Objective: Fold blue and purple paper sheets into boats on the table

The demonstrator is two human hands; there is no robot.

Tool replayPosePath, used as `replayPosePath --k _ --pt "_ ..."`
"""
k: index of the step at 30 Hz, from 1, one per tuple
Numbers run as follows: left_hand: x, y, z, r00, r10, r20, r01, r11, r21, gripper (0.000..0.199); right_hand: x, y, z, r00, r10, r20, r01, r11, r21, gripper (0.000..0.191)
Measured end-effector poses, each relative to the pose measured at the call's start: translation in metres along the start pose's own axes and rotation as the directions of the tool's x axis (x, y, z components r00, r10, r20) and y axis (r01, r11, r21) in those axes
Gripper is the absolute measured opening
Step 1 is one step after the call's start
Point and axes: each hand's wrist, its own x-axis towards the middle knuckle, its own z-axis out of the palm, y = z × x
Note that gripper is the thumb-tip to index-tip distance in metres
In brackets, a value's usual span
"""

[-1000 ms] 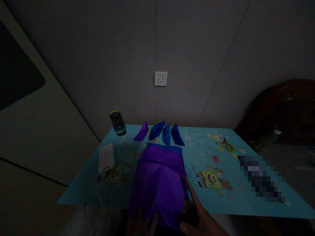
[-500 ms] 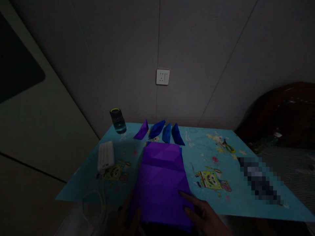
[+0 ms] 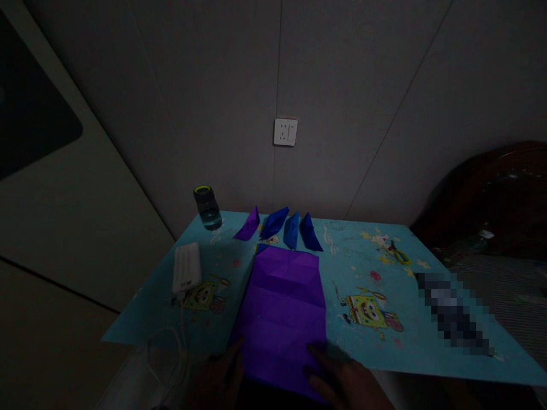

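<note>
A creased sheet of purple paper (image 3: 284,307) lies flat at the near middle of the table, with a thin blue edge showing beneath it at the far end. On its near left edge rests my left hand (image 3: 220,376), dark and partly in shadow, fingers stretched out. My right hand (image 3: 344,381) touches the near right part of the sheet, its fingers spread. Beyond the paper stand folded paper boats: a purple boat (image 3: 248,225) at the left, then a dark blue boat (image 3: 274,223), a lighter blue boat (image 3: 291,231) and another dark blue boat (image 3: 310,233).
A water bottle (image 3: 208,209) stands at the far left corner of the blue cartoon-printed table (image 3: 337,267). Nearer is a white power bank (image 3: 187,267) with a cable (image 3: 183,327) hanging over the edge. Yellow-handled scissors (image 3: 400,255) and a pixelated dark object (image 3: 453,313) lie right.
The purple sheet has shifted slightly and lines up more closely with the blue layer under it. Both hands have slid a little along its near sides. The whole view has moved slightly.
</note>
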Motion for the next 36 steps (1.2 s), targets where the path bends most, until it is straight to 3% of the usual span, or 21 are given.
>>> replayPosePath --k 4,6,8,11,15,18,22,25,27,30,33,36 --pt "0.004 0.006 -0.003 0.995 -0.06 0.077 0.055 0.996 0.076 0.04 0.01 -0.023 -0.026 0.987 -0.136 -0.083 0.134 0.991 -0.03 0.035" --pt "0.006 0.009 -0.003 0.993 -0.076 0.092 0.066 0.991 0.115 0.041 0.028 -0.04 -0.036 0.957 -0.192 -0.219 0.176 0.98 -0.091 0.04" --pt "0.007 0.011 -0.003 0.992 -0.088 0.09 0.074 0.987 0.145 0.042 0.051 -0.051 -0.037 0.927 -0.257 -0.272 0.207 0.958 -0.201 0.051" --pt "0.006 0.007 0.0 0.992 -0.074 0.102 0.059 0.987 0.148 0.043 0.082 -0.053 -0.018 0.927 -0.316 -0.203 0.247 0.92 -0.306 0.069" --pt "0.004 -0.003 -0.006 0.992 -0.049 0.118 0.032 0.99 0.14 0.043 0.098 -0.037 0.016 0.956 -0.231 -0.179 0.168 0.936 -0.31 0.067" --pt "0.013 -0.001 -0.025 1.0 -0.004 0.012 0.003 0.999 0.053 0.042 0.097 -0.03 0.028 0.955 -0.207 -0.211 0.137 0.943 -0.304 0.067" --pt "0.058 0.024 -0.05 0.964 0.082 -0.253 -0.077 0.997 0.028 0.044 0.095 -0.03 0.027 0.951 -0.216 -0.222 0.146 0.944 -0.294 0.064" --pt "0.115 0.047 -0.049 0.905 0.226 -0.36 -0.23 0.973 0.031 0.039 0.094 -0.03 0.023 0.951 -0.227 -0.21 0.165 0.947 -0.275 0.059" --pt "0.153 0.057 -0.038 0.877 0.323 -0.357 -0.319 0.945 0.072 0.037 0.092 -0.03 0.019 0.952 -0.249 -0.176 0.201 0.947 -0.252 0.056" --pt "0.197 0.06 -0.02 0.869 0.368 -0.33 -0.359 0.929 0.09 0.034 0.089 -0.028 0.013 0.946 -0.304 -0.11 0.277 0.938 -0.208 0.055" --pt "0.216 0.053 -0.012 0.869 0.396 -0.296 -0.38 0.918 0.112 0.026 0.085 -0.026 0.007 0.937 -0.34 -0.08 0.324 0.931 -0.168 0.054" --pt "0.219 0.047 -0.014 0.871 0.418 -0.258 -0.395 0.908 0.14 0.017 0.084 -0.025 0.004 0.933 -0.353 -0.072 0.341 0.929 -0.146 0.054"
